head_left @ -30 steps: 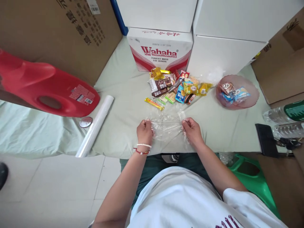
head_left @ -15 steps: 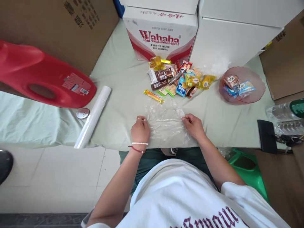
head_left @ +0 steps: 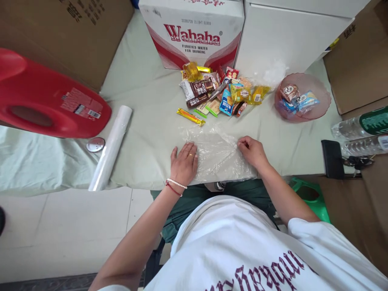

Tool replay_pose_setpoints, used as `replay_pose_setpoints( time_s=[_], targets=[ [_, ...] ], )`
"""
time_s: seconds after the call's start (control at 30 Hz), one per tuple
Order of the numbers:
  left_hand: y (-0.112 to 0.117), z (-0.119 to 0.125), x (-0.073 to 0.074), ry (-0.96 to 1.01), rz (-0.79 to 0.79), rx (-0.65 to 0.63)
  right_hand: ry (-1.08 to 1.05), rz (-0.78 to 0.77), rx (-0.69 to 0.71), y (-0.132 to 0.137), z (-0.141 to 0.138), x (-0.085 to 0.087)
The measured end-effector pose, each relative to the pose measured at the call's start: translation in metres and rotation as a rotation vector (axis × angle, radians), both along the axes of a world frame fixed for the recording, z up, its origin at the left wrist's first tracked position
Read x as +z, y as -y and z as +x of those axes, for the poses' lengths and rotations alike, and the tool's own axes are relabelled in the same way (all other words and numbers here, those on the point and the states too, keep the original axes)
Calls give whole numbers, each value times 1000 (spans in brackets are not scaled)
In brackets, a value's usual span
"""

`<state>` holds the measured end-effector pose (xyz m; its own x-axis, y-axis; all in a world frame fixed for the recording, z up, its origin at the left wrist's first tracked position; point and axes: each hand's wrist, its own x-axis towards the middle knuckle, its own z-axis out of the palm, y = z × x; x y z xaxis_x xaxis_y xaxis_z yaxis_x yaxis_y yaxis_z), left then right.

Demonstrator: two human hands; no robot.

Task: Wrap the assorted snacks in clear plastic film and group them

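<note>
A sheet of clear, wrinkled plastic film [head_left: 216, 155] lies on the cloth-covered table in front of me. My left hand [head_left: 184, 163] rests flat on its left edge, fingers stretched out. At the film's right edge my right hand [head_left: 252, 152] is closed, pinching the plastic between thumb and fingers. Just beyond the film lies a yellow snack stick [head_left: 190, 117]. Behind it is a pile of wrapped snacks, among them a brown cocoa packet [head_left: 198, 88] and a blue packet [head_left: 226, 102].
A pink bowl [head_left: 324, 101] holding several wrapped snacks stands right of the pile. To the left are a white roll of film [head_left: 112, 147], a round badge [head_left: 95, 144] and a red jug [head_left: 54, 101]. A Wahaha box [head_left: 194, 44] stands behind; a black phone [head_left: 332, 159] and bottles are at right.
My left hand has gone from pinching the film's left side to lying flat on it. The film is spread out flatter. My right hand keeps its pinch; the camera view has shifted slightly.
</note>
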<state>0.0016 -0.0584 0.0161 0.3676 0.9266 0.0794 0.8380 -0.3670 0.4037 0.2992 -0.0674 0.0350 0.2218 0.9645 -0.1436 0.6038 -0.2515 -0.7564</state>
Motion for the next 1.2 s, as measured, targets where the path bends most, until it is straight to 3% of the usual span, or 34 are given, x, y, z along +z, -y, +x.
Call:
replay_pose_setpoints(
  time_s=[0.17, 0.27, 0.4, 0.53, 0.63, 0.67, 0.73, 0.8, 0.83, 0.9, 1.0, 1.1, 1.2],
  targets=[
    [10, 0, 3, -75, -9, -59, 243, 173, 66, -7, -21, 17],
    [14, -1, 2, -111, -12, -84, 358, 67, 160, -24, -32, 13],
    [14, -5, 1, -126, -13, -64, 245, -13, 127, -45, 8, 2],
    [15, -5, 1, -132, -23, -47, 178, 33, -66, -44, 66, 10],
    [15, -5, 1, -121, -20, -51, 321, 216, -115, -29, 57, 28],
    [14, -5, 1, -116, -19, -56, 344, 292, -41, -22, 43, 33],
    [11, -9, 2, -114, -23, -79, 341, 394, 251, -10, 8, 36],
    [8, -17, 3, -117, -26, -111, 337, 395, 596, 1, -18, 29],
    [7, -22, 3, -116, -24, -126, 347, 368, 705, 5, -23, 22],
    [4, -32, 4, -107, -13, -146, 387, 296, 774, 11, -12, 8],
    [4, -43, 5, -81, 3, -152, 441, 219, 670, 4, 33, 3],
    [4, -45, 5, -65, 9, -144, 485, 187, 555, -25, 61, 28],
    [3, -45, 5, -66, 14, -160, 542, 244, 516, -81, 36, 65]
  ],
)
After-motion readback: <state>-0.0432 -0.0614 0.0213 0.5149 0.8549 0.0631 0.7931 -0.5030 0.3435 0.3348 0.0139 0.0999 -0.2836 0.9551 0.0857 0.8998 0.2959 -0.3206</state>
